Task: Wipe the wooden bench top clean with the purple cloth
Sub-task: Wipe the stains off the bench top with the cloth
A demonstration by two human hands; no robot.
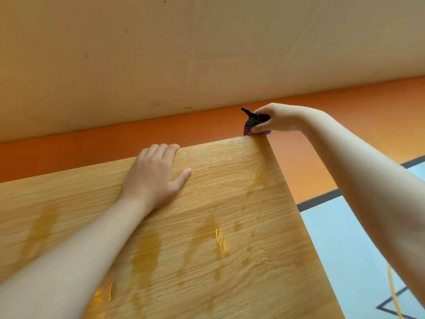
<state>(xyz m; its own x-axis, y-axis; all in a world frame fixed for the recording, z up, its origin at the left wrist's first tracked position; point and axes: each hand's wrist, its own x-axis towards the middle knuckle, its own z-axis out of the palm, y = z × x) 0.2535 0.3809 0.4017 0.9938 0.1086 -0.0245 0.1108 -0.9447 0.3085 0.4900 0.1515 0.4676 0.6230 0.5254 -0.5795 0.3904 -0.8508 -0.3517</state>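
Grips purple cloth (248,131) in right hand (274,119) at far right corner of bench top (230,180), rests left hand (154,178) flat, with damp streaks (147,249) nearer.

Upper background: a beige wall (207,54), matt, with scattered small dark specks, faint scuffs and pale streaks. Below it runs an orange band (69,153); whether this is skirting or floor cannot be told. At right the floor (310,176) is orange, bounded by a dark line (319,200), with a pale blue area (345,249) beyond. A thin yellow line (393,293) and dark angular markings (391,303) cross the blue. Light is warm and even.
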